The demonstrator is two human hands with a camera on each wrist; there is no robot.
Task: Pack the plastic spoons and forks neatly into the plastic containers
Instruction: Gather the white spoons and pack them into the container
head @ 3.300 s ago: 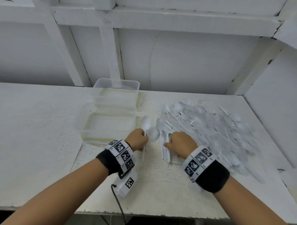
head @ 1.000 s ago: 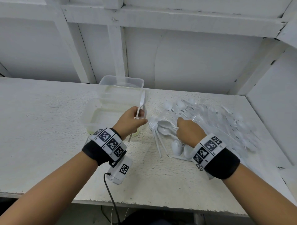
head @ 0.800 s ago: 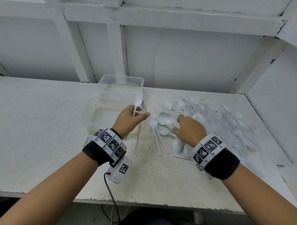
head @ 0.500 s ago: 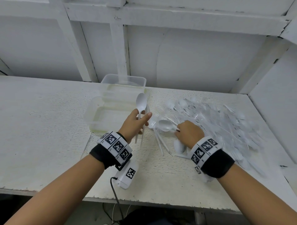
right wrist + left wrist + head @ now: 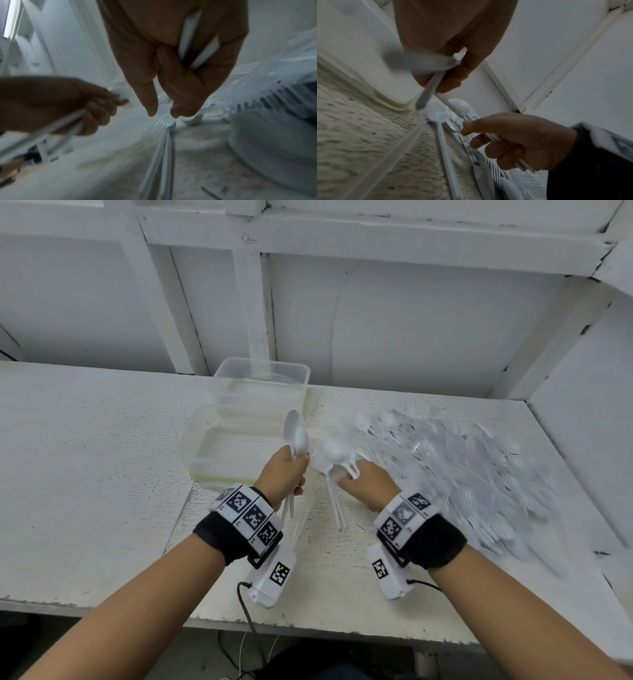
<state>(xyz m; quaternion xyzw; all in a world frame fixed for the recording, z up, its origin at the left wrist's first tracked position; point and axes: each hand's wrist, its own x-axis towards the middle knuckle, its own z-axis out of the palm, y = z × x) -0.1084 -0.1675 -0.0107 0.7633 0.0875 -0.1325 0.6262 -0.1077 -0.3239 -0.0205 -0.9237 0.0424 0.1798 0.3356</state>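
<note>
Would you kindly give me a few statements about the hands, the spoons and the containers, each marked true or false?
1. The left hand grips white spoons with their bowls pointing up. True.
2. The right hand is empty. False: its fingers curl round spoon handles, seen in the left wrist view.
3. The near container is already full of cutlery. False: no cutlery shows inside it.
4. The loose cutlery pile lies to the right of the containers. True.
5. The far container has a lid on. False: it stands open.
</note>
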